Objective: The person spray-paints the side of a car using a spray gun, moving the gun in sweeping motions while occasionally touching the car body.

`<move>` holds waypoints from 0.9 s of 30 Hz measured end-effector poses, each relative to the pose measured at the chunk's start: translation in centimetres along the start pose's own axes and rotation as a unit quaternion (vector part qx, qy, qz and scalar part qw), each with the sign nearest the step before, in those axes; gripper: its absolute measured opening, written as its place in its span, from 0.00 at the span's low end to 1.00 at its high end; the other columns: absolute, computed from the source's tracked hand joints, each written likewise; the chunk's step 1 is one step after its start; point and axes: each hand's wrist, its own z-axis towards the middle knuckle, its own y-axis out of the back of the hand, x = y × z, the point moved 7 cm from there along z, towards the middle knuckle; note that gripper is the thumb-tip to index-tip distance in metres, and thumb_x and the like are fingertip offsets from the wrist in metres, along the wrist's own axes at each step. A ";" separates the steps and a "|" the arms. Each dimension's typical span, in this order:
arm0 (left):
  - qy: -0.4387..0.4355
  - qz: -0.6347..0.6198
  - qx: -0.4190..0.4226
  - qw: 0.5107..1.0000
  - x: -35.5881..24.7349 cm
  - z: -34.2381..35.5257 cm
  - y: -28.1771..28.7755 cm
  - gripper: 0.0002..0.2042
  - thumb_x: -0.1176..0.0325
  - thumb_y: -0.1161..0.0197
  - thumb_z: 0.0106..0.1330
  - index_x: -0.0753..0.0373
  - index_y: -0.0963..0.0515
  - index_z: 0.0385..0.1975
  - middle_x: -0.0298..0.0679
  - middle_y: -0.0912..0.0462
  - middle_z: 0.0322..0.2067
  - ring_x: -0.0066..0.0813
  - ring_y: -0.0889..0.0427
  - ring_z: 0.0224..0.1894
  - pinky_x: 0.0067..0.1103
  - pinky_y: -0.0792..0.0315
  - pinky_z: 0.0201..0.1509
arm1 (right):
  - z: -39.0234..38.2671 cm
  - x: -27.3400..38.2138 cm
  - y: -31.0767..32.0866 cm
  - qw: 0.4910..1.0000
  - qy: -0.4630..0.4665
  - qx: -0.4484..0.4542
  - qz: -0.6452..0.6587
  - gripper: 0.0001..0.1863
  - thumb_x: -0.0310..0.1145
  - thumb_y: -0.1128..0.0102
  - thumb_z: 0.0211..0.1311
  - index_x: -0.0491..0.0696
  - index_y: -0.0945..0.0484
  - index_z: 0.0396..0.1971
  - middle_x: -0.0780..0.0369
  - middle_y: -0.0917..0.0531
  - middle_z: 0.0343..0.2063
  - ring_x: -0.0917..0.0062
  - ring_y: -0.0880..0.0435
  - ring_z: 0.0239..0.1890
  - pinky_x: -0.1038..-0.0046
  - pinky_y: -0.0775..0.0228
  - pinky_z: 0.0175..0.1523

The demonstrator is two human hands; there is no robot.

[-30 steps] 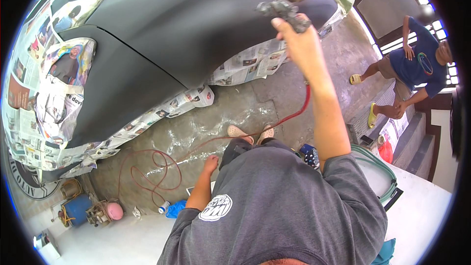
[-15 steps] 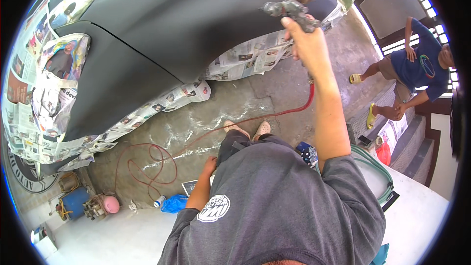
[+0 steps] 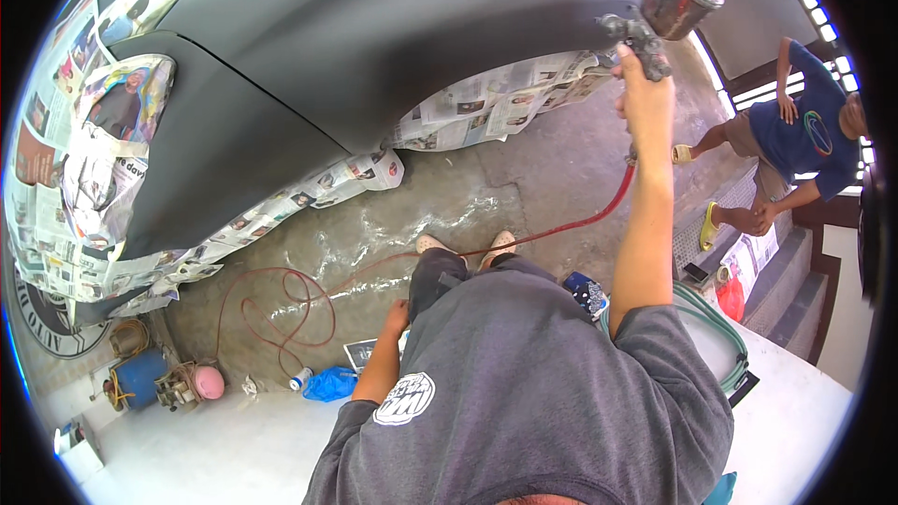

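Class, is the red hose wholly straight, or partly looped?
Partly looped: the red hose crosses itself on the floor, then curves up toward the right hand.

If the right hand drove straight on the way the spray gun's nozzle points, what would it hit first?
Most likely the dark body panel, with the spray gun in the right hand touching first; how wide the gap is, this view doesn't settle.

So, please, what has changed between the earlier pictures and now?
The right hand has carried the spray gun to the right, and the red hose has followed. Nothing was grasped or released. The left hand stays low; the newspaper stays along the dark panel.
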 end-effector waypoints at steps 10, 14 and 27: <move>0.054 -0.040 0.068 0.995 -2.2 0.9 4.8 0.32 0.41 0.52 0.75 0.71 0.21 0.51 0.51 0.14 0.44 0.45 0.16 0.48 0.34 0.26 0.52 | -11.3 5.4 -12.4 0.943 -0.009 0.303 0.136 0.20 0.46 0.32 0.67 0.45 0.20 0.47 0.67 0.17 0.29 0.87 0.27 0.18 0.81 0.32 0.23; 0.091 -0.163 0.053 0.981 -1.2 2.2 9.1 0.28 0.44 0.48 0.75 0.69 0.20 0.47 0.42 0.14 0.39 0.34 0.16 0.41 0.29 0.25 0.41 | -10.6 9.2 -13.5 0.962 0.034 0.236 0.129 0.19 0.46 0.33 0.67 0.45 0.20 0.44 0.66 0.17 0.28 0.87 0.27 0.17 0.81 0.33 0.23; -0.033 0.007 0.068 0.997 3.9 9.6 14.9 0.20 0.53 0.42 0.70 0.66 0.18 0.43 0.45 0.14 0.36 0.36 0.16 0.40 0.32 0.25 0.46 | -15.7 18.6 -22.9 0.963 0.076 0.234 0.109 0.20 0.47 0.31 0.65 0.45 0.23 0.40 0.66 0.19 0.24 0.85 0.26 0.19 0.77 0.30 0.25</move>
